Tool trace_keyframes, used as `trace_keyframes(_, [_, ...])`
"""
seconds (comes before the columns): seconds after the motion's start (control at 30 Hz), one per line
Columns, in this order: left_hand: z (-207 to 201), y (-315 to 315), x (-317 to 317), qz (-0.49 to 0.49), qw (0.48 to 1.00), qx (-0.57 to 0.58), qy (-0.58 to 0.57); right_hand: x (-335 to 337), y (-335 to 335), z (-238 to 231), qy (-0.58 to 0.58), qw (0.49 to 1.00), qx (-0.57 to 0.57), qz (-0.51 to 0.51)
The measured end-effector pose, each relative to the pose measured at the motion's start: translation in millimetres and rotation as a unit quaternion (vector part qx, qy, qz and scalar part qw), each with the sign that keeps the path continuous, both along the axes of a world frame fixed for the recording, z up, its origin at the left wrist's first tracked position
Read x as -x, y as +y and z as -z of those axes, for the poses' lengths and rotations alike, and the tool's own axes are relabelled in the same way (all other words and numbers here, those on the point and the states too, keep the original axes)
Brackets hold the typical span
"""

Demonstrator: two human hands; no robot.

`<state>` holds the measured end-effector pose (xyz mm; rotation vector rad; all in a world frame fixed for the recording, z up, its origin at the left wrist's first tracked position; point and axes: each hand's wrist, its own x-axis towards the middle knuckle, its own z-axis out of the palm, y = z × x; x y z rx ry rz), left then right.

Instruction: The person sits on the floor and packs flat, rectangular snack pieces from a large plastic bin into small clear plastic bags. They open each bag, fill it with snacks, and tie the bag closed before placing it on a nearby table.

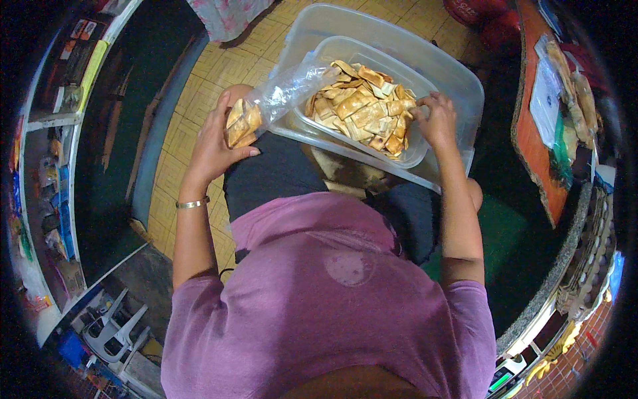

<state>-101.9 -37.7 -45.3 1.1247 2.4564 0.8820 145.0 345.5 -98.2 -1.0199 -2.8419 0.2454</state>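
I sit with a clear plastic tub (458, 80) across my knees. Inside it a smaller clear container (332, 50) is heaped with golden-brown rectangular crackers (362, 110). My left hand (216, 143) holds a clear plastic bag (279, 96) on my left knee; several crackers (240, 123) fill its bottom, and its open end lies toward the container. My right hand (435, 120) is inside the container's right side, fingers pinched on crackers in the heap. A gold bangle (193, 203) is on my left wrist.
A tiled floor (219, 66) lies ahead. Shelves of packaged goods (53, 166) curve along the left. A counter (551, 146) with bagged items runs on the right. White plastic chair parts (113, 329) sit at lower left. Cloth (226, 16) hangs at the top.
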Motion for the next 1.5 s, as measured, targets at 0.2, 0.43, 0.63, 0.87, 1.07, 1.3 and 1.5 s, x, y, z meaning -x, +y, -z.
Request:
trace_keyframes(0.2, [2.1,-5.4,3.0,-0.018,0.999,0.001,-0.026,30.4,-6.6,30.9,0.011,0.999,0.051,-0.005])
trace_keyframes(0.43, [3.3,-5.3,7.5,0.014,0.999,0.013,0.025,56.8,-3.6,38.7,-0.037,0.996,0.078,-0.011])
trace_keyframes(0.63, [-0.6,-7.4,10.9,0.019,0.998,0.031,0.044,73.2,-14.7,61.0,-0.02,0.998,0.021,-0.048])
trace_keyframes(0.87, [-0.6,-12.0,12.7,0.009,0.999,0.026,0.023,67.6,9.7,59.9,0.067,0.997,0.024,0.027])
trace_keyframes(1.07, [-2.9,-1.6,10.8,0.018,0.999,0.009,0.038,69.7,0.6,51.6,-0.042,0.995,0.074,0.045])
trace_keyframes(1.3, [-9.2,-6.5,13.2,0.013,0.998,0.002,0.056,80.8,-14.8,65.7,-0.035,0.999,-0.016,-0.032])
trace_keyframes(1.5, [-6.6,-4.5,11.5,0.021,0.997,-0.004,0.068,82.1,-12.3,74.2,0.088,0.995,-0.001,-0.042])
